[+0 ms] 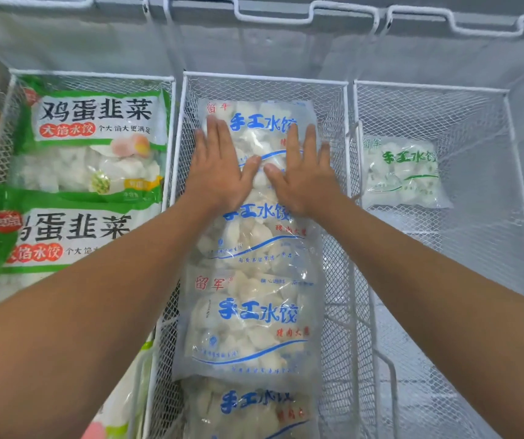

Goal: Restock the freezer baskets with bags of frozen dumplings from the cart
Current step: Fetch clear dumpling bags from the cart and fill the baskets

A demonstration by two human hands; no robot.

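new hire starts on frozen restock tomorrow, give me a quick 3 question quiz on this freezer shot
1. True or false: both hands lie flat on the farthest blue-print bag in the middle basket.
2. Which basket holds just one visible bag? A) left B) middle C) right
3. Fill in: the bags in the left basket have ____ packaging.

Key
1. True: left hand and right hand press it, fingers straight.
2. C: the right basket shows only the green-print bag.
3. Green, as on the egg-and-chive bag.

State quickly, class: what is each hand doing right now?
Left hand: open, fingers straight, pressing flat on the farthest clear plastic dumpling bag with blue lettering.
Right hand: open, fingers straight, pressing flat on the same bag.
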